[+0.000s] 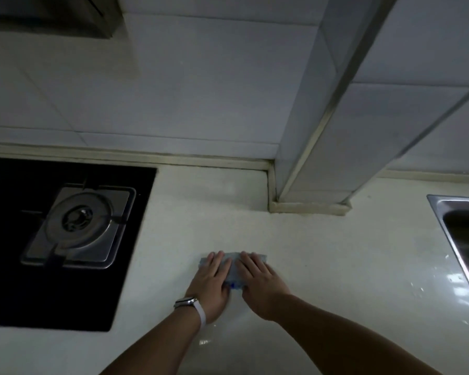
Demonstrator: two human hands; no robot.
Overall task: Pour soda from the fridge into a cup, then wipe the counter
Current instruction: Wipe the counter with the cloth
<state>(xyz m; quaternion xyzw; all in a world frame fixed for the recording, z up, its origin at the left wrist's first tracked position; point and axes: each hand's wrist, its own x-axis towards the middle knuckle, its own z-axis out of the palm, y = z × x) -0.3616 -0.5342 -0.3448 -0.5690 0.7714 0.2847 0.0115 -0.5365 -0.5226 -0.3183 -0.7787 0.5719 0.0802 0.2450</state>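
A pale blue cloth (234, 269) lies flat on the cream counter (322, 266), between the stove and the sink. Both of my hands press down on it side by side with fingers stretched flat. My left hand (210, 282), with a white watch band on its wrist, covers the cloth's left part. My right hand (260, 282) covers its right part. Only the cloth's far edge and a strip between the hands show. No cup or soda is in view.
A black gas hob with a steel burner (79, 226) is set into the counter at left. A steel sink (463, 234) sits at the right edge. A tiled pillar (322, 158) juts out from the back wall. A range hood (52, 14) hangs top left.
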